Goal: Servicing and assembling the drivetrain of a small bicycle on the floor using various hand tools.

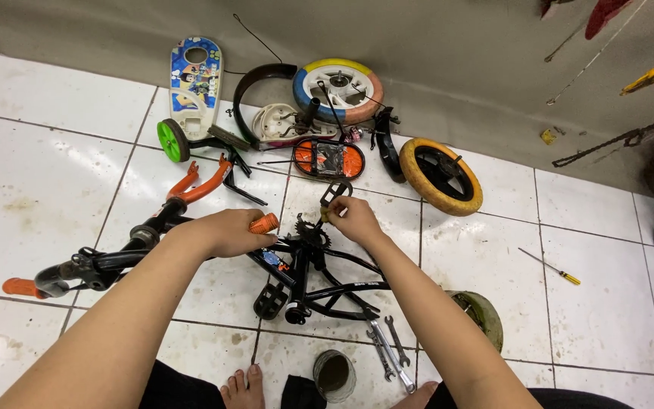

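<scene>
A small black bicycle frame (342, 286) lies on the white tiled floor in front of me. My left hand (225, 231) is closed around the orange grip (264, 223) of its handlebar. My right hand (352, 220) pinches the crank arm just below a black pedal (336, 192), beside the toothed chainring (312, 231). The second black pedal (269, 300) rests on the floor nearer me. The other orange grip (18, 287) sticks out at the far left.
Wrenches (387, 350) and a dirty tin can (334, 374) lie by my bare feet. Farther off are a yellow-tyred wheel (440, 176), a multicoloured wheel (337, 89), a green training wheel (172, 140), orange pliers (200, 182), a printed chain guard (194, 79) and a screwdriver (550, 266).
</scene>
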